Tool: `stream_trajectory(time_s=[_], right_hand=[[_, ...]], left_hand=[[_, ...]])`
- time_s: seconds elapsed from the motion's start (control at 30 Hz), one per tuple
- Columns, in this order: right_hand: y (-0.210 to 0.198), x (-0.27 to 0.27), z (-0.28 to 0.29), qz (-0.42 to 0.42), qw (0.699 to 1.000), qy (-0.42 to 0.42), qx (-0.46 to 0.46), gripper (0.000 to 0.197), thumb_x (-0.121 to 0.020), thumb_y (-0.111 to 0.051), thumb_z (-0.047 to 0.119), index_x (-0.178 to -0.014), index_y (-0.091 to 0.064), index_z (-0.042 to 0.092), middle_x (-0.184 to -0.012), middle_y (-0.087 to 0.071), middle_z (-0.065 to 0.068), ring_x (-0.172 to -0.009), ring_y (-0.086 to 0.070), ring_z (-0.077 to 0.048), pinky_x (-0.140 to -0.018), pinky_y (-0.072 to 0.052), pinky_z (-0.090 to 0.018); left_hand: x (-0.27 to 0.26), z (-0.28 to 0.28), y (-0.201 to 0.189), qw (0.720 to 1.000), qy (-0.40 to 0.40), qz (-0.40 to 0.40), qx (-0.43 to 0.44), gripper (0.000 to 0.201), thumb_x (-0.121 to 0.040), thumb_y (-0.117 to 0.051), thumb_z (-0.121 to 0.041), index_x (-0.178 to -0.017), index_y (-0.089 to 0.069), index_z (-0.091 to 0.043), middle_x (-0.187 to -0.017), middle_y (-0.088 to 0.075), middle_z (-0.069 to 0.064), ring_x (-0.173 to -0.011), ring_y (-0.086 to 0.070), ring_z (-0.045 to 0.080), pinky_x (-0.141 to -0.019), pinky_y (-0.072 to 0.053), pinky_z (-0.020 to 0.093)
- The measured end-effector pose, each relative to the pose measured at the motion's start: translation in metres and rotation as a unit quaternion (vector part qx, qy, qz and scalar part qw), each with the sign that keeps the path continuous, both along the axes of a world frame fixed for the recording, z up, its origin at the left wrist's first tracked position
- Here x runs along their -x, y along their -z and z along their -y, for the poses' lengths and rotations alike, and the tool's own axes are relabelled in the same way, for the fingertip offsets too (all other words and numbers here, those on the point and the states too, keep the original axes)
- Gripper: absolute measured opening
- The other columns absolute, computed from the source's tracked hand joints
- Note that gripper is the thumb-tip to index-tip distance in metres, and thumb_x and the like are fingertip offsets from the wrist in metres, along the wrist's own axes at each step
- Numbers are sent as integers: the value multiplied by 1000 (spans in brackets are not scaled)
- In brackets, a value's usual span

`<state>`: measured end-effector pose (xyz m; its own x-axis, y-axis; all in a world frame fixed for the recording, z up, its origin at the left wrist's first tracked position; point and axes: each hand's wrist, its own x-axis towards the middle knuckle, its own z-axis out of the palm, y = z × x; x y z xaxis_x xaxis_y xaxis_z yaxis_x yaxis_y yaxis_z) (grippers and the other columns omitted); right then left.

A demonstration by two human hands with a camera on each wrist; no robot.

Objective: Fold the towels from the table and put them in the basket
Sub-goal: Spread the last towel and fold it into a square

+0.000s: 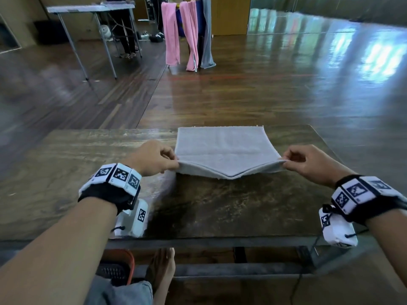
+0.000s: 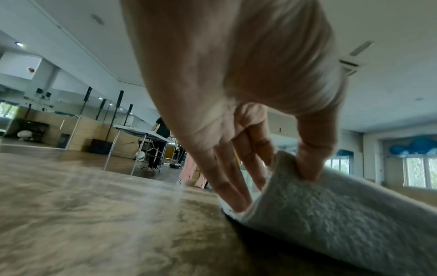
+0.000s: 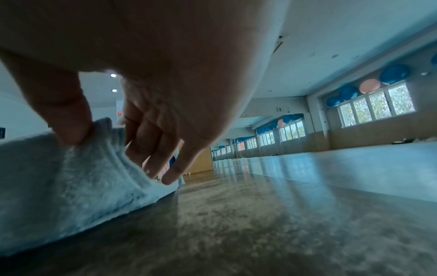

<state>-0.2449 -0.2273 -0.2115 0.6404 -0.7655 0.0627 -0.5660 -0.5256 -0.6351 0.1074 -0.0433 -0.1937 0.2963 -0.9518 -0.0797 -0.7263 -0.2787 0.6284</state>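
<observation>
A: Nearest first. What sits under the counter edge?

B: A basket (image 1: 123,268) with an orange rim, partly hidden below the near edge, beside a bare foot (image 1: 161,269).

A: And on the counter (image 1: 66,172)?

B: Dark worn wood. Left hand (image 1: 154,158) and right hand (image 1: 308,161) are both low over it, each grip a pinch on one near corner of the grey towel (image 1: 226,148).

A: How is the pinch made?

B: The wrist views show a thumb on top and fingers beneath the cloth, on either side. The near edge is lifted and sags to a point in the middle; the far part lies flat, reaching the counter's far edge.

A: Beyond that?

B: Wooden floor, then a rack (image 1: 189,34) hung with pink and grey towels, and a folding table (image 1: 92,9) at far left.
</observation>
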Motion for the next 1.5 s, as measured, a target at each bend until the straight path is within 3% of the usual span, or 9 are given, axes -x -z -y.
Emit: stream_trajectory(time_s=[0.27, 0.4, 0.53, 0.7, 1.0, 1.1, 1.27, 1.37, 1.5], right_hand=[[6, 4, 10, -66, 954, -24, -292, 18, -90, -60, -2, -75, -64, 5, -68, -54, -15, -52, -51, -18, -44, -44, -21], [12, 3, 18, -97, 987, 14, -126, 12, -89, -73, 16, -81, -70, 7, -62, -70, -2, -51, -62, -13, -49, -49, -24], [14, -2, 22, -81, 992, 91, 24, 16, -84, -78, 29, -73, -71, 21, -76, -71, 1, -74, -65, -16, -67, -45, -31], [26, -14, 24, -99, 985, 134, 48, 18, -86, -76, 31, -73, -66, 25, -85, -67, 0, -87, -61, -19, -77, -41, -29], [32, -23, 27, -125, 982, 136, 45, 17, -84, -79, 23, -70, -70, 20, -84, -67, -1, -90, -61, -20, -74, -44, -31], [23, -27, 26, -78, 983, 151, 66, 10, -85, -78, 22, -77, -72, 21, -93, -68, -6, -96, -60, -23, -83, -49, -36], [-8, -37, 23, 129, 938, 189, 261, 7, -87, -74, 17, -93, -73, 14, -87, -65, 2, -76, -63, -19, -78, -49, -23], [-21, -35, 19, 255, 910, 182, 271, 11, -87, -71, 13, -92, -68, 22, -95, -65, 4, -74, -65, -12, -70, -48, -3], [-11, -22, 15, 200, 945, 150, 212, 16, -84, -75, 10, -90, -67, 22, -87, -68, -2, -67, -62, -8, -58, -43, -1]], left_hand=[[-3, -2, 1, 964, 6, -68, -256, 8, -83, -64, -10, -76, -65, -7, -68, -72, 10, -60, -72, 28, -51, -50, 25], [-7, 6, 7, 988, -42, -31, -144, 16, -87, -72, -22, -75, -70, -12, -66, -74, 0, -61, -73, 20, -54, -52, 26], [0, 20, 16, 995, -78, 66, -14, 19, -85, -74, -30, -68, -69, -22, -66, -69, -3, -60, -63, 12, -52, -44, 22], [6, 39, 28, 990, -98, 104, 19, 20, -85, -74, -28, -67, -67, -24, -76, -68, -3, -64, -55, 5, -51, -32, 14], [-2, 50, 38, 990, -69, 114, -33, 21, -87, -74, -25, -73, -75, -10, -81, -75, 8, -81, -69, 25, -63, -48, 30], [1, 44, 27, 989, -78, 122, 30, 13, -86, -74, -24, -77, -78, -15, -82, -75, 5, -70, -64, 14, -60, -42, 21], [4, 37, -10, 944, -113, 176, 257, 17, -85, -75, -21, -95, -78, -7, -93, -75, 9, -76, -63, 18, -77, -50, 30], [4, 27, -27, 921, -115, 159, 338, 19, -82, -77, -16, -97, -77, -5, -99, -73, 7, -79, -61, 15, -79, -47, 20], [0, 7, -18, 942, -77, 156, 286, 17, -81, -78, -20, -97, -78, -12, -92, -74, 2, -72, -63, 12, -63, -43, 17]])
